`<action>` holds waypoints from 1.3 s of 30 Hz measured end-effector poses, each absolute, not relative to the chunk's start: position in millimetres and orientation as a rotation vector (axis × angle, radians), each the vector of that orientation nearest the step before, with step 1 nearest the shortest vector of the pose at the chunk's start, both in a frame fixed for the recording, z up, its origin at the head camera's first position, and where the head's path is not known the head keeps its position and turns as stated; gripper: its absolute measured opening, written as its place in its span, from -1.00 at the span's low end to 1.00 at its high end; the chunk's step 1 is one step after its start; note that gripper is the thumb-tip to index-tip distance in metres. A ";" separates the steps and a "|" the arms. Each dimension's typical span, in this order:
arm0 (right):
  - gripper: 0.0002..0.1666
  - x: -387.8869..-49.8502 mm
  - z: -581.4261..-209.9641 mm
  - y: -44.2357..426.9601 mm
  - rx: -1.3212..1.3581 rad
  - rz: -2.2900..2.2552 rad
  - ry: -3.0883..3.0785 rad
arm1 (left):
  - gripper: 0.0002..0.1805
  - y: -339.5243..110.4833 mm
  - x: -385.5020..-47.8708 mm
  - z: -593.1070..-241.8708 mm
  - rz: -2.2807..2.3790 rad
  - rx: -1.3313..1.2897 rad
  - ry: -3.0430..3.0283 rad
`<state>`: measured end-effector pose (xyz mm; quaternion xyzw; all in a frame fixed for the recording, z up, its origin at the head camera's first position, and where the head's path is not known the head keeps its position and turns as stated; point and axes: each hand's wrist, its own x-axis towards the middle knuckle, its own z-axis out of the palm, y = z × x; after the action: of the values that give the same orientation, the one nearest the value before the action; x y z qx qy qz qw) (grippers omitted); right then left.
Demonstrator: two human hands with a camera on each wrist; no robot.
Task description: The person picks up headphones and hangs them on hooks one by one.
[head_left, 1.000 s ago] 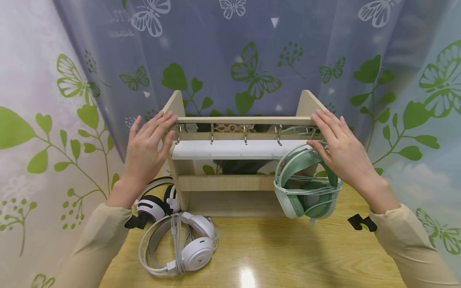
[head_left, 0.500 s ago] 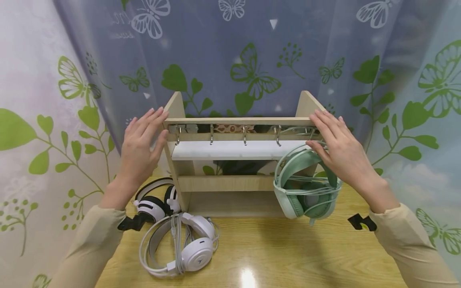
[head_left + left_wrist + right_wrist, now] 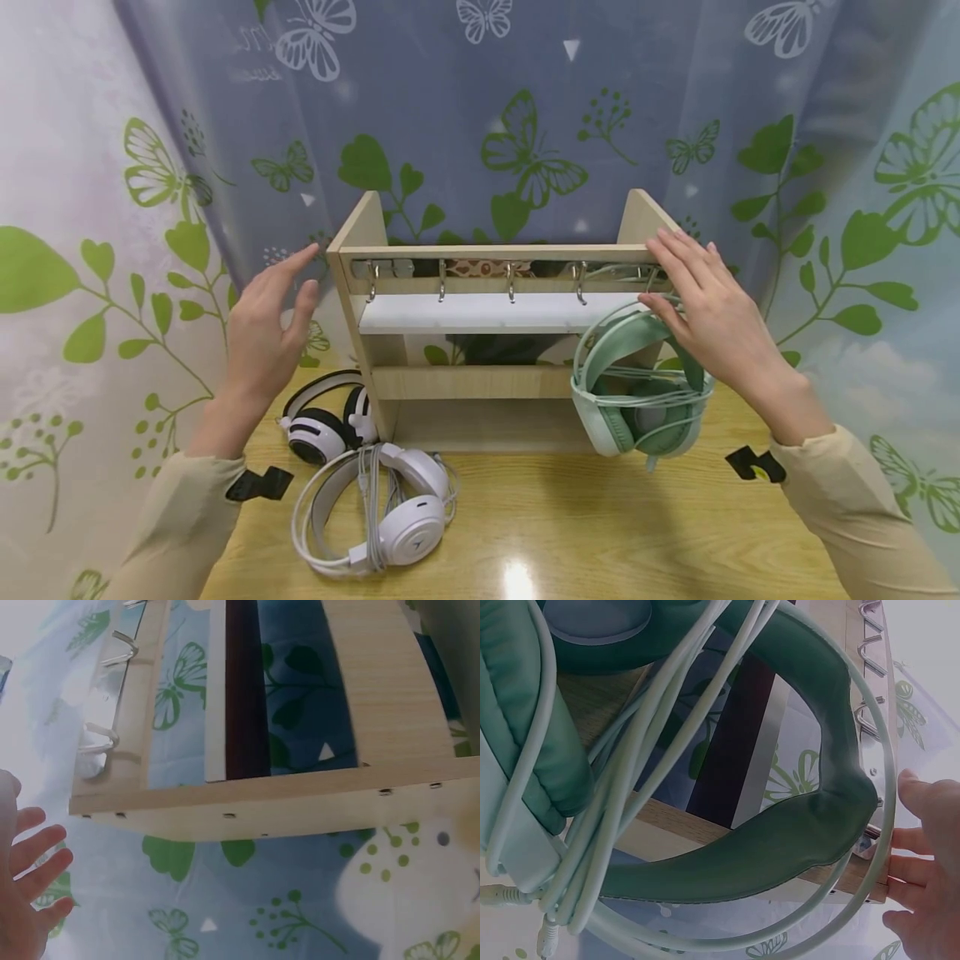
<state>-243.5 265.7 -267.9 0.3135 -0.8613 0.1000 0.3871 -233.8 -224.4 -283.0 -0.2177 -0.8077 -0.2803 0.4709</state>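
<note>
A wooden rack [image 3: 480, 383] with a row of metal hooks [image 3: 512, 282] stands on the table. Green headphones [image 3: 637, 383], wrapped in their cable, hang at its right end. My right hand [image 3: 708, 312] rests on the rack's top right corner, fingers extended over the board; in the right wrist view its fingertips touch the wood beside the headband. To the left of the rack, apart from it, my left hand [image 3: 262, 333] is in the air with straight fingers and holds nothing. The left wrist view has this hand [image 3: 34, 877] near the hook end of the side panel.
White headphones [image 3: 412, 529] with a bundled cable lie on the wooden table [image 3: 570, 533] in front of the rack's left side. Black-and-white headphones [image 3: 318, 433] sit behind them, against the rack's left panel. A patterned curtain [image 3: 420, 100] hangs behind and at both sides.
My left hand has come off the rack's top left corner and moved left and slightly down. The right hand stays in place, and the green headphones hang as before.
</note>
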 end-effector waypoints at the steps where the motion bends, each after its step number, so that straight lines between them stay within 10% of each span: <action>1: -0.17 -243.7 -268.1 265.7 0.798 0.254 -2.193 | -0.53 -225.8 -233.1 -285.3 -0.691 -0.526 -1.981; 39: -0.17 -244.8 -271.0 265.7 0.796 0.256 -2.173 | -0.63 -261.7 -201.1 -405.5 -0.932 -0.088 -2.158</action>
<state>-244.8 265.7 -271.0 0.3139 -0.8572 0.1011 0.3956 -201.1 -261.7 -405.5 -0.0344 -0.8470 -0.3657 0.3844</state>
